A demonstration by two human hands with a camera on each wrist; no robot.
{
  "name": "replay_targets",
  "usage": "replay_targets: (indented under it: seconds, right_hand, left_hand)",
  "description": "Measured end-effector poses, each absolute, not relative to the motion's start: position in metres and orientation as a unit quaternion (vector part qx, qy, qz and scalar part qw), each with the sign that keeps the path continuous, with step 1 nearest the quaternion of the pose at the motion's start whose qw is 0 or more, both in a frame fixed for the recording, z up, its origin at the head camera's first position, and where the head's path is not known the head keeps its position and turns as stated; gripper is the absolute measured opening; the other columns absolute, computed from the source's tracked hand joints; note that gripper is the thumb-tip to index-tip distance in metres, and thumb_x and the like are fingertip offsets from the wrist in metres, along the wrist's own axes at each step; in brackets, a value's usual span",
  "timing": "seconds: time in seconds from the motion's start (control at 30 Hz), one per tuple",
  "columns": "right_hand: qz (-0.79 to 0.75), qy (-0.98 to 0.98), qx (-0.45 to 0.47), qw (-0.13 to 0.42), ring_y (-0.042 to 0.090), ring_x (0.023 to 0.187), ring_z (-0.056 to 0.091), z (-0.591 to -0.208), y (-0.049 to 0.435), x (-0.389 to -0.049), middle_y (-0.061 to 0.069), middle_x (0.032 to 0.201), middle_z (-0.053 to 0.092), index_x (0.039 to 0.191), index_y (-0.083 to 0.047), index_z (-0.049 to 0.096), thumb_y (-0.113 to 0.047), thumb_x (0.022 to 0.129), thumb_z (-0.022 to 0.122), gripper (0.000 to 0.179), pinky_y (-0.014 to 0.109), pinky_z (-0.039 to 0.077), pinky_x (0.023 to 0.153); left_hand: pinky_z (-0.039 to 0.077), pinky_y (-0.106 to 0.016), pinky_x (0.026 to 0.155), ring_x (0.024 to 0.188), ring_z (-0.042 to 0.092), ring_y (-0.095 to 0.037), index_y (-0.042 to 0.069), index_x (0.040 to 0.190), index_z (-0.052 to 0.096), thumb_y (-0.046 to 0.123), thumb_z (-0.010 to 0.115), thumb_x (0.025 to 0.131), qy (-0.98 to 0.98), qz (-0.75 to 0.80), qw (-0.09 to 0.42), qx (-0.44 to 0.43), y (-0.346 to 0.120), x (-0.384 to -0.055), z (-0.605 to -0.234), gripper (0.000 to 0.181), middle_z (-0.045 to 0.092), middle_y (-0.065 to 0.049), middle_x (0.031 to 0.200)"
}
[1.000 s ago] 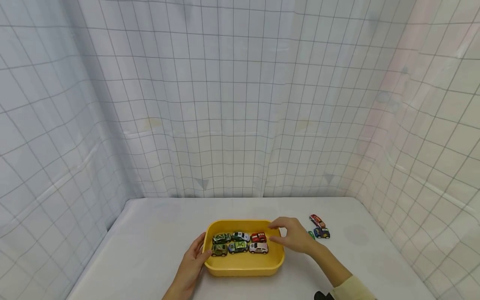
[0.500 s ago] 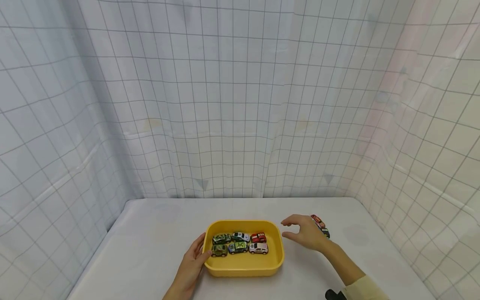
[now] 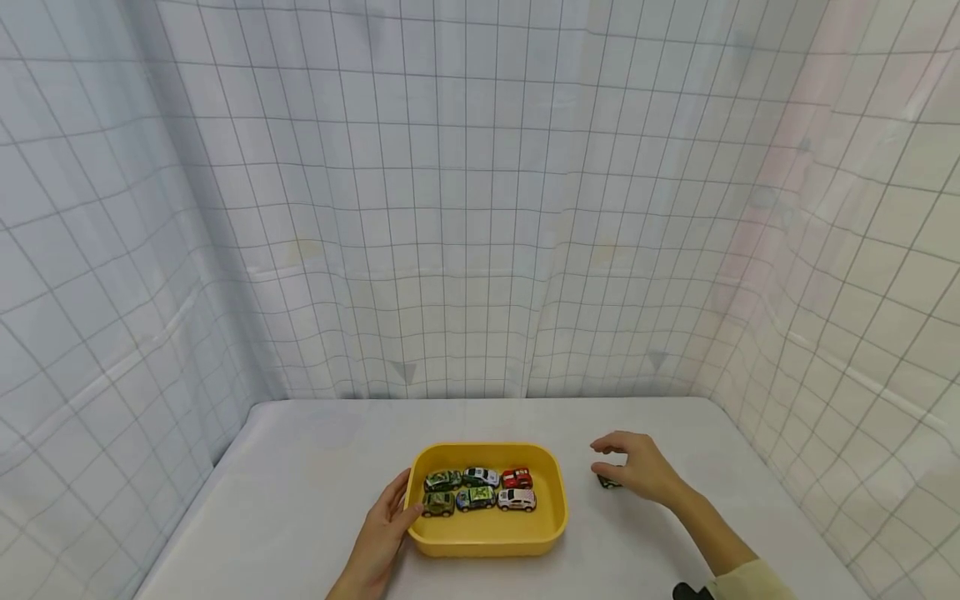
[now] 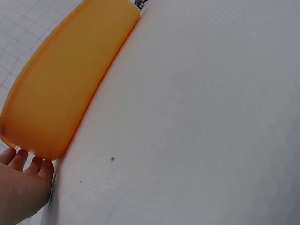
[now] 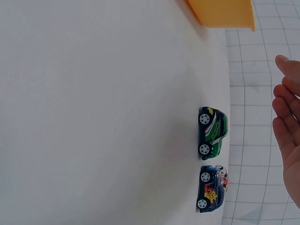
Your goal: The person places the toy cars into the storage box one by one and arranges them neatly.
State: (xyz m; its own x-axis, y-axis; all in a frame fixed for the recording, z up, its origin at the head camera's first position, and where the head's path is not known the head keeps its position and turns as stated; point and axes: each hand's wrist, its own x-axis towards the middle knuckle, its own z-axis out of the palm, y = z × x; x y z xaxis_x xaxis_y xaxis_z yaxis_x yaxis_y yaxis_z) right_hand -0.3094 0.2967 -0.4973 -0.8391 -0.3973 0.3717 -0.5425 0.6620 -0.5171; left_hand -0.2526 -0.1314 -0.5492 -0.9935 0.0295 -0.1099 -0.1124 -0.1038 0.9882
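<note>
My left hand (image 3: pixel 384 529) grips the left end of a yellow plastic tray (image 3: pixel 487 548), thumb over the rim and fingers along the outer wall. Inside stand toy cars in two rows, among them a red one (image 3: pixel 517 477), a white one (image 3: pixel 517 499) and a camouflage one (image 3: pixel 438 503). To the right of the tray, my right hand (image 3: pixel 637 468) hovers with thumb and fingers apart, holding nothing. Just below it is a green toy car (image 5: pixel 213 133), partly hidden by the hand in the head view. Close by stands a dark blue toy car (image 5: pixel 212 188) with flame markings.
A sliver of another red toy car (image 5: pixel 226 179) shows behind the dark blue one. The white tabletop (image 3: pixel 300 483) is bordered by white grid-patterned curtains (image 3: pixel 480 250) at the back and both sides.
My right hand has moved right, from over the tray's right end to above the green car. It now covers the loose cars in the head view. The left hand and tray stay put.
</note>
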Motion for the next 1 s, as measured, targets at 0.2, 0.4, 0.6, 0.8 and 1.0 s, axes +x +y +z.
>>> replay_targets:
  seconds: [0.2,0.4,0.6,0.8,1.0]
  right_hand:
    - [0.317,-0.911,0.237,0.118,0.027,0.100,0.069,-0.502,0.305,-0.309,0.010,0.112,0.074,0.113,-0.004,0.076,-0.018,0.091,0.082,0.026,0.052,0.059,0.089]
    - [0.334,-0.912,0.210,0.117,0.028,0.100,0.069,-0.501,0.310,-0.307,0.010,0.112,0.074,0.112,-0.005,0.077,-0.015,0.090,0.082,0.025,0.052,0.059,0.089]
    - [0.351,-0.912,0.177,0.117,0.032,0.104,0.070,-0.501,0.321,-0.307,0.012,0.118,0.072,0.113,-0.001,0.077,-0.017,0.089,0.083,0.029,0.048,0.060,0.090]
    - [0.352,-0.912,0.158,0.137,0.035,0.102,0.071,-0.507,0.338,-0.309,0.015,0.114,0.074,0.111,0.001,0.077,-0.013,0.089,0.082,0.027,0.049,0.060,0.088]
    - [0.350,-0.912,0.145,0.159,0.036,0.099,0.072,-0.516,0.354,-0.311,0.013,0.105,0.075,0.110,0.004,0.076,-0.010,0.088,0.083,0.027,0.048,0.060,0.089]
  left_hand:
    - [0.036,-0.053,0.116,0.150,0.022,-0.046,0.003,0.164,0.023,0.011,0.061,0.105,0.669,0.741,0.049,-0.031,-0.132,-0.251,-0.550,0.071,0.017,-0.027,0.167]
    - [0.036,-0.051,0.116,0.150,0.024,-0.044,0.003,0.163,0.024,0.010,0.061,0.104,0.672,0.739,0.043,-0.031,-0.131,-0.250,-0.549,0.070,0.019,-0.027,0.167]
    - [0.036,-0.051,0.116,0.150,0.025,-0.044,0.002,0.163,0.025,0.009,0.061,0.104,0.672,0.739,0.042,-0.030,-0.130,-0.250,-0.548,0.069,0.020,-0.027,0.166]
    - [0.037,-0.051,0.116,0.150,0.026,-0.045,0.002,0.163,0.026,0.009,0.061,0.104,0.671,0.740,0.041,-0.030,-0.129,-0.249,-0.547,0.069,0.020,-0.027,0.166]
    - [0.037,-0.050,0.116,0.150,0.024,-0.044,0.001,0.162,0.026,0.008,0.061,0.104,0.668,0.742,0.040,-0.029,-0.129,-0.249,-0.547,0.069,0.020,-0.027,0.166]
